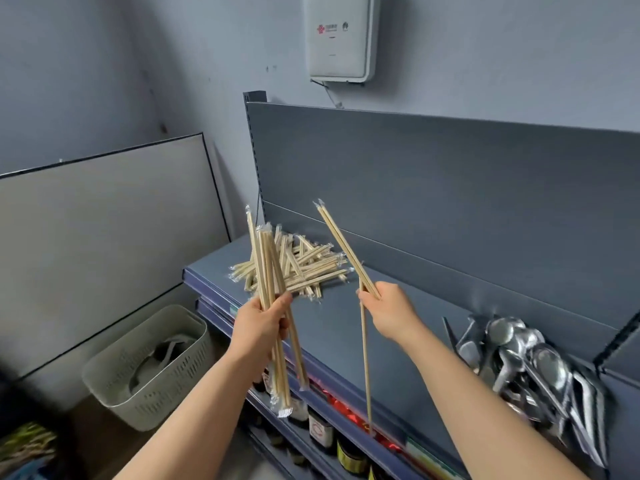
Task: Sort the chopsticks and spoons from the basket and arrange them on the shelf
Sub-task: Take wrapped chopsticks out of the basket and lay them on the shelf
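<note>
1. Chopsticks in wrappers stand as a bundle gripped in my left hand, near the shelf front.
2. My right hand pinches another pair.
3. I judge sorting is mid-way; next, both lots should join the pile on the shelf's left end.
4. Spoons lie right; the basket sits low left.
</note>
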`<action>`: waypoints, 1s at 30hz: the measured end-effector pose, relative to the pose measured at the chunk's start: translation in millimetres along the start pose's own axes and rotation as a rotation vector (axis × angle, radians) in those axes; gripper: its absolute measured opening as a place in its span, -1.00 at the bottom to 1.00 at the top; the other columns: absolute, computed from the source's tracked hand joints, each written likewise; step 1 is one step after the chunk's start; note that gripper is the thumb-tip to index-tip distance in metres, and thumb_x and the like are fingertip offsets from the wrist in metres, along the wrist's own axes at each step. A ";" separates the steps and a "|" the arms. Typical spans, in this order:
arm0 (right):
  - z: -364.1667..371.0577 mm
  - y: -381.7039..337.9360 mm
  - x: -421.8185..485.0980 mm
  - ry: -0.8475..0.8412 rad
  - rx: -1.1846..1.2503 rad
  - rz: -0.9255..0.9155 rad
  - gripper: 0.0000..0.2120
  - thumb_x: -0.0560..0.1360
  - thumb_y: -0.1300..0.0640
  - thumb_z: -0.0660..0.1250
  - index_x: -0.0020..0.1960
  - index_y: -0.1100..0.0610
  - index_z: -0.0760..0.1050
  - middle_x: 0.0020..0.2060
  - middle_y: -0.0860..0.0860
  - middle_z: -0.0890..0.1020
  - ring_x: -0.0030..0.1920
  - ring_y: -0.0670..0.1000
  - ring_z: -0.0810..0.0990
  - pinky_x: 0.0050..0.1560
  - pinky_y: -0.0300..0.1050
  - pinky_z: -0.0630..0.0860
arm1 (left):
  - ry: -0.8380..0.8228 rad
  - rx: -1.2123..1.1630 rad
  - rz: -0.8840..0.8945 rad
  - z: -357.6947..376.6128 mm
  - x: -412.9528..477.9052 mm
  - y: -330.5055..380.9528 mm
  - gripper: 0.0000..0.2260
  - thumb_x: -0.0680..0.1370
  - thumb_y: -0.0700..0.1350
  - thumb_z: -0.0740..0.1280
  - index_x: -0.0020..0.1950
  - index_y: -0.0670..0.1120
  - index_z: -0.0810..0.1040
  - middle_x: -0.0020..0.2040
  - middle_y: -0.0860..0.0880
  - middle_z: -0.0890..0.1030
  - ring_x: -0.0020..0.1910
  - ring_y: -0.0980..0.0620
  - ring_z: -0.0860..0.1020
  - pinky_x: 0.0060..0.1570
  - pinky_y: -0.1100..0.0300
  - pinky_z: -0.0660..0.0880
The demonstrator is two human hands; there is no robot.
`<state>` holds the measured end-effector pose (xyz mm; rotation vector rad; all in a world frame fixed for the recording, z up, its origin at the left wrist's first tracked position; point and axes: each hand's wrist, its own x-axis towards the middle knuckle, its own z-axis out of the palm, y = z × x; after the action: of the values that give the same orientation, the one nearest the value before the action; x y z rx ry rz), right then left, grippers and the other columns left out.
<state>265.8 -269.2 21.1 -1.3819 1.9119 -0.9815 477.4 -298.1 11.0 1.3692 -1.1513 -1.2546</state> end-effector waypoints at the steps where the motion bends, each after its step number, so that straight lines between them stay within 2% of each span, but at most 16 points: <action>1: 8.1 -4.6 11.2 -0.002 -0.015 0.002 -0.76 0.60 0.09 0.22 -0.19 0.19 0.45 -0.43 0.01 0.39 -0.42 0.00 0.33 -0.42 -0.16 0.23 | 0.001 0.004 -0.008 -5.1 15.8 -0.1 -0.78 0.51 -0.01 0.42 -0.07 -0.17 0.54 -0.48 0.04 0.50 -0.53 0.10 0.46 -0.38 0.15 0.52; 4: 28.5 -14.8 48.5 0.004 -0.036 0.008 -0.76 0.60 0.11 0.21 -0.22 0.16 0.43 -0.43 0.00 0.40 -0.42 -0.02 0.34 -0.42 -0.15 0.24 | -0.008 0.019 -0.019 -10.1 63.8 1.0 -0.76 0.51 0.01 0.43 -0.10 -0.16 0.55 -0.47 0.01 0.52 -0.52 0.07 0.47 -0.30 0.09 0.52; 9: 55.1 -29.8 124.8 0.007 -0.031 0.018 -0.72 0.59 0.10 0.23 -0.30 0.09 0.39 -0.44 -0.01 0.42 -0.42 -0.02 0.35 -0.41 -0.16 0.28 | -0.017 0.032 -0.020 -2.4 144.3 9.5 -0.82 0.55 -0.05 0.38 -0.07 -0.18 0.54 -0.44 0.01 0.51 -0.54 0.11 0.45 -0.44 0.19 0.48; 13: 77.7 -38.9 188.8 -0.019 -0.051 0.018 -0.72 0.56 0.13 0.24 -0.32 0.08 0.39 -0.45 -0.03 0.43 -0.42 -0.03 0.37 -0.38 -0.14 0.31 | -0.030 0.084 -0.062 3.5 206.6 10.4 -0.79 0.55 -0.08 0.37 0.02 -0.24 0.54 -0.37 -0.05 0.52 -0.47 0.04 0.46 -0.35 0.13 0.46; 18: 112.7 -37.3 244.1 -0.085 -0.076 0.042 -0.72 0.56 0.12 0.26 -0.33 0.05 0.38 -0.45 -0.05 0.43 -0.43 -0.06 0.37 -0.44 -0.18 0.27 | -0.037 0.159 -0.096 13.7 264.4 -0.5 -0.85 0.56 -0.17 0.35 -0.01 -0.27 0.54 -0.38 -0.09 0.53 -0.42 -0.04 0.49 -0.26 0.06 0.50; 22: 133.0 -35.2 269.0 -0.148 -0.090 0.058 -0.79 0.57 0.11 0.23 -0.25 0.08 0.43 -0.38 -0.01 0.47 -0.37 -0.01 0.40 -0.37 -0.14 0.32 | -0.075 0.254 -0.105 20.6 294.6 -6.5 -0.89 0.53 -0.16 0.39 -0.05 -0.20 0.55 -0.32 -0.10 0.60 -0.44 0.03 0.57 -0.38 0.16 0.56; 25: 138.1 -26.7 275.9 -0.141 -0.193 0.068 -0.75 0.60 0.10 0.16 -0.26 0.07 0.39 -0.24 0.05 0.47 -0.34 0.00 0.39 -0.38 -0.13 0.28 | -0.094 0.414 -0.034 20.9 311.8 -12.9 -0.84 0.49 -0.10 0.45 -0.14 -0.08 0.49 -0.29 -0.05 0.61 -0.43 0.08 0.55 -0.50 0.27 0.42; 27: 138.6 -19.6 274.3 -0.098 -0.258 0.096 -0.70 0.62 0.11 0.12 -0.29 0.09 0.35 -0.11 0.09 0.45 -0.29 0.02 0.42 -0.31 -0.10 0.34 | -0.099 0.515 0.040 18.6 319.5 -18.4 -0.76 0.48 -0.07 0.46 -0.21 0.04 0.39 -0.29 0.07 0.52 -0.40 0.15 0.48 -0.48 0.31 0.32; 28: 138.7 -16.1 272.0 -0.076 -0.264 0.113 -0.71 0.63 0.12 0.10 -0.25 0.11 0.39 -0.04 0.11 0.45 -0.23 0.04 0.46 -0.22 -0.09 0.39 | -0.100 0.556 0.065 17.0 322.7 -20.8 -0.73 0.49 -0.06 0.44 -0.21 0.07 0.34 -0.28 0.12 0.47 -0.38 0.20 0.44 -0.45 0.32 0.29; 30: 139.9 -9.7 266.2 -0.037 -0.277 0.138 -0.73 0.65 0.13 0.07 0.02 0.16 0.53 0.11 0.13 0.47 0.01 0.09 0.52 0.05 -0.06 0.44 | -0.107 0.626 0.094 12.8 329.1 -25.8 -0.72 0.51 -0.06 0.42 -0.22 0.07 0.31 -0.29 0.13 0.43 -0.36 0.21 0.40 -0.44 0.33 0.24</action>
<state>303.2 -557.0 -58.4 -1.3842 2.1440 -0.6389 480.0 -620.7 -60.2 1.6784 -1.7584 -0.9399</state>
